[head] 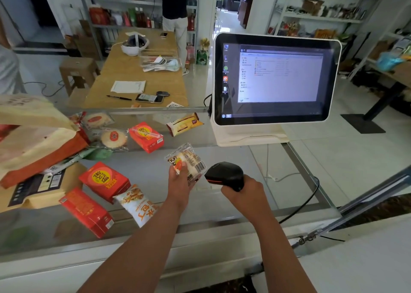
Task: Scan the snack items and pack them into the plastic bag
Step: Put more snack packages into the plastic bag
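early in the task, by my reading: the left hand (179, 178) pinches a snack packet (188, 159) just at 9 o'clock of the scanner (224, 175), which the right hand (243, 189) grips, while other snacks (104, 181) lie unpacked across the tabletop (222, 154) toward 9 and 10 o'clock. the bag (33, 137) at far 9 o'clock is cut off, its contents hidden.

Before you, a white-framed screen (275, 79) shows a desktop window. Farther off to its left you see a wooden table (124, 70) bearing a paper sheet (128, 86), pen (119, 97), phone (149, 98) and white headset (134, 44), with a stool (76, 67) beside it.
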A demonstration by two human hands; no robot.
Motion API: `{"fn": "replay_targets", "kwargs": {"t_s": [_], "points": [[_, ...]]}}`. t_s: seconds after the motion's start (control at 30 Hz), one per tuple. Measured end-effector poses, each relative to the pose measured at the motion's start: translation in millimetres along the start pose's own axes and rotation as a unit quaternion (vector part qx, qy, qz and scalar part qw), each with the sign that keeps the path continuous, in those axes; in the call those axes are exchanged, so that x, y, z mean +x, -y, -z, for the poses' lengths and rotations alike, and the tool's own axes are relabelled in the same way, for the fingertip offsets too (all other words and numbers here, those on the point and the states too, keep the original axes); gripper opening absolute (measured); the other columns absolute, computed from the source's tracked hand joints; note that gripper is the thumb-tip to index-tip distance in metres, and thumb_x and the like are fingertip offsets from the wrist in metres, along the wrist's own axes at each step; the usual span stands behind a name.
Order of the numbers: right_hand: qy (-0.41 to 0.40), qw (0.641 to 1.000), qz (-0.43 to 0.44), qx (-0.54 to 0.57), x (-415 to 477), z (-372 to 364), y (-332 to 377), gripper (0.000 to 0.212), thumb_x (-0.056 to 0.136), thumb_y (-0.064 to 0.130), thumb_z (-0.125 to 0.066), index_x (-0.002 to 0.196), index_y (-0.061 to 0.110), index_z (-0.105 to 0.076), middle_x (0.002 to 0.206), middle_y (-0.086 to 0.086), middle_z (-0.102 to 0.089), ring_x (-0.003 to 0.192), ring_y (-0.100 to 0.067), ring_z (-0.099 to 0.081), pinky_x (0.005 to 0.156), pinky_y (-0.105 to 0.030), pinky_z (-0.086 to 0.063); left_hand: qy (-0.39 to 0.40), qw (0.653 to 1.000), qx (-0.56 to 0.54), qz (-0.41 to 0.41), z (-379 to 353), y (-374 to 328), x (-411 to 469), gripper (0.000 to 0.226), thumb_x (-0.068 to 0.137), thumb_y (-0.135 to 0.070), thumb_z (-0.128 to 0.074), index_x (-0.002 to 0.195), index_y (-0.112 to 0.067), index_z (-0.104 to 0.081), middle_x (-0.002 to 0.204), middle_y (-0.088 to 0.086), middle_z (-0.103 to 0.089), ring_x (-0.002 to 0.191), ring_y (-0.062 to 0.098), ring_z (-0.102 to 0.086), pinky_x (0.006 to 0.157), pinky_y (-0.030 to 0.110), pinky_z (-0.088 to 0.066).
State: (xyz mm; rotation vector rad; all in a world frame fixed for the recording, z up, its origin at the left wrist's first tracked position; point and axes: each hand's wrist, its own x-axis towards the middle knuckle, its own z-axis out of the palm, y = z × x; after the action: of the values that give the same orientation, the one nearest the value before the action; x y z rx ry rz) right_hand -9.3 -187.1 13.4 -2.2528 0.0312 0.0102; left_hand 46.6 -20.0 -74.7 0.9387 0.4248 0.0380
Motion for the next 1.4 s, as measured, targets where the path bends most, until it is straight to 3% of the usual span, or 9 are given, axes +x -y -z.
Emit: {"fn": "replay_targets", "kwargs": {"t_s": [1.17,1.4], "points": [[-0.008,1.000,-0.014,0.017,-2.6,3.4,-4.1,0.023,0.080,0.021,-0.068,0.067,0.025,-0.049,0.057,0.008,-0.049,0.055,-0.004,-0.048,0.054,-0.011,-0.033,0.036,0.998,0.042,-0.034,4.7,6.0,5.9,0.044,0.099,-0.031,-0.049,0.138,-0.016,-0.038,0.136,0.010,-0.055,0.115,0.028,-0.061,0.089,0.040,-0.055],[-0.008,1.000,-0.018,0.018,-1.1,2.3,-5.9,0.019,0.081,0.021,-0.068,0.072,0.024,-0.051,0.058,0.008,-0.050,0.057,-0.004,-0.050,0.057,-0.012,-0.034,0.038,0.997,0.047,-0.038,4.6,5.9,5.3,0.044,0.099,-0.032,-0.048,0.138,-0.017,-0.037,0.135,0.008,-0.055,0.113,0.025,-0.062,0.084,0.035,-0.057]]}}
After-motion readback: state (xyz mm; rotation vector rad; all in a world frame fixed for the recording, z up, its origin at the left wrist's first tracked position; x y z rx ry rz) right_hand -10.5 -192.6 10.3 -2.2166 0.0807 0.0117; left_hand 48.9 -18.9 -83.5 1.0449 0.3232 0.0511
